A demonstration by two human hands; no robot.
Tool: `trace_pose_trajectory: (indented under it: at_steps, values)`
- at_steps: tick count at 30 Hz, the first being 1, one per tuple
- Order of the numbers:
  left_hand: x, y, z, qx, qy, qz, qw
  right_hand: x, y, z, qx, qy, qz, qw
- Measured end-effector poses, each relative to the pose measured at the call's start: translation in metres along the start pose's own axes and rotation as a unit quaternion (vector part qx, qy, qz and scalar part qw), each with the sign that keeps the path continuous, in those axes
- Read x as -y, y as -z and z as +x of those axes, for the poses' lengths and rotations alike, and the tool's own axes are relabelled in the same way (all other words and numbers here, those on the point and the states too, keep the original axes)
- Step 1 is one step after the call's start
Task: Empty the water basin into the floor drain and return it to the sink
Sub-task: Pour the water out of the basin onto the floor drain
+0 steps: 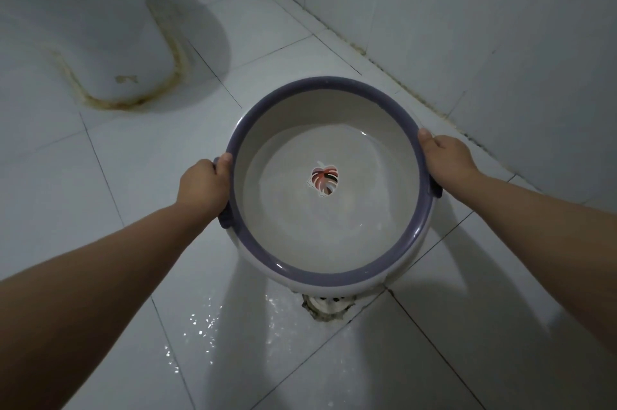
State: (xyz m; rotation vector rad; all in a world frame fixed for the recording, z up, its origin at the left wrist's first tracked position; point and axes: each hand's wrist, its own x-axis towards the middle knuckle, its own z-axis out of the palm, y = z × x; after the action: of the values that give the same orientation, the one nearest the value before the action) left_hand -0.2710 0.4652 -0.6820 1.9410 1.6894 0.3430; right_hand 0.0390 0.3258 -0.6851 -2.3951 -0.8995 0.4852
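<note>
Two hands hold the basin (329, 129) by its opposite sides, out in front of you over the tiled floor (140, 175). Your left hand (203, 187) is wrapped around the purple handle on the left, fingers (223, 163) closed over the rim with the thumb resting on top. Your right hand (447, 157) grips the right side the same way, thumb on the purple rim, the rest of the fingers curled under and out of sight.

You have the basin close to level, perhaps dipping a little toward you. It is white inside with a purple rim, and shallow water (350, 226) lies in the bottom over a leaf print (324, 180) at the centre.

Just beneath the near edge of the basin sits the drain (329, 307), partly hidden by the basin's underside, with rough, chipped tile around it. Left of the drain, the floor glistens with wet patches (203, 322).

At upper left stands the toilet (100, 25), its base ringed by a yellow-brown stain. Along the right runs the wall (500, 25), meeting the floor in a grimy seam.
</note>
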Motion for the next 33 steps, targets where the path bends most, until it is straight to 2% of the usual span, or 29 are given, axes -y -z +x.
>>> trace_pose_trajectory:
  at_steps: [27, 33]
  values:
    - [0.0064, -0.0056, 0.0028, 0.003, 0.020, 0.002, 1.000, 0.0029, -0.0057, 0.0045, 0.004, 0.004, -0.023, 1.000]
    - [0.0048, -0.0023, -0.0004, -0.005, 0.003, 0.000, 1.000, 0.0014, -0.0045, 0.0048, 0.003, 0.017, -0.004, 1.000]
